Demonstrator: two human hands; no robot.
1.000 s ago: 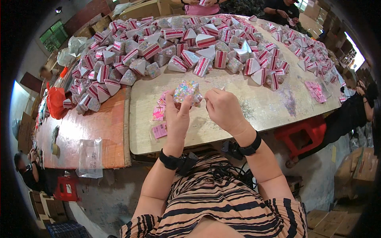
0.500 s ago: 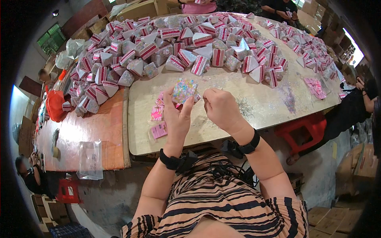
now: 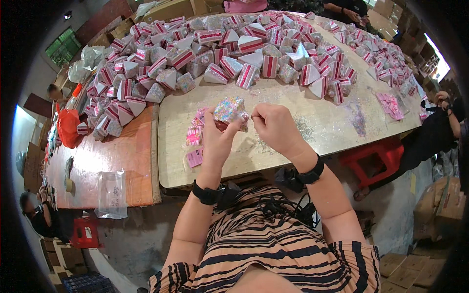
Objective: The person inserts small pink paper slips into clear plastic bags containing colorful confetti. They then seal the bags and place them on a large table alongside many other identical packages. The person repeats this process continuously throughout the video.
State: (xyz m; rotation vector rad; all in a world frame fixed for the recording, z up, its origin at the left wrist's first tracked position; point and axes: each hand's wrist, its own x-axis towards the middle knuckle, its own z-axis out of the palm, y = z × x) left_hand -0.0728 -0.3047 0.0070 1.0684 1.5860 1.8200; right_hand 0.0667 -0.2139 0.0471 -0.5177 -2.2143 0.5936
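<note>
My left hand (image 3: 218, 140) grips a cake-slice ornament (image 3: 228, 109) between thumb and fingers. Its upturned face is covered in pastel, glittery bits, and a dark red side shows low by the thumb. Just right of it, my right hand (image 3: 277, 128) is closed in a pinch, its fingertips close to the ornament's edge. Whatever the pinch holds is too small to make out. Pink printed cards (image 3: 194, 135) lie on the table left of my left hand. Thin silvery wire-like pieces (image 3: 304, 129) are scattered beyond my right wrist.
A large heap of similar cake-slice ornaments (image 3: 210, 37) spans the far side of the pale table (image 3: 176, 175). An orange-topped table (image 3: 137, 168) adjoins at left, bearing a clear plastic bag (image 3: 112, 194). A red stool (image 3: 372, 163) stands at right. Other people stand around the tables.
The ornament has tilted in my left hand, so its dark red side shows more. My right hand remains pinched beside it and has shifted slightly right.
</note>
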